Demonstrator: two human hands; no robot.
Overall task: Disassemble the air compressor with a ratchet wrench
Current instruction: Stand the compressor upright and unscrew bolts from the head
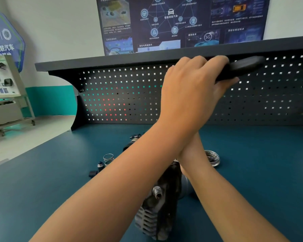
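The air compressor (pixel 157 208), dark grey with cooling fins and a metal port, lies on the blue table (pixel 51 189) near the front edge. My left arm crosses over it, and my left hand (pixel 191 88) is raised high, wrapped around the black handle of the ratchet wrench (pixel 241 66). The wrench's head is hidden behind the hand and arm. My right forearm reaches in from the lower right. My right hand (pixel 189 160) sits at the top of the compressor, mostly hidden under my left forearm, so its grip is unclear.
A round metal cap (pixel 212 157) lies to the right of the compressor. Wire rings (pixel 108 157), a small fitting (pixel 100 166) and a black piece (pixel 92 173) lie to the left. A dark pegboard (pixel 121 95) with a shelf (pixel 98 61) closes the back of the table.
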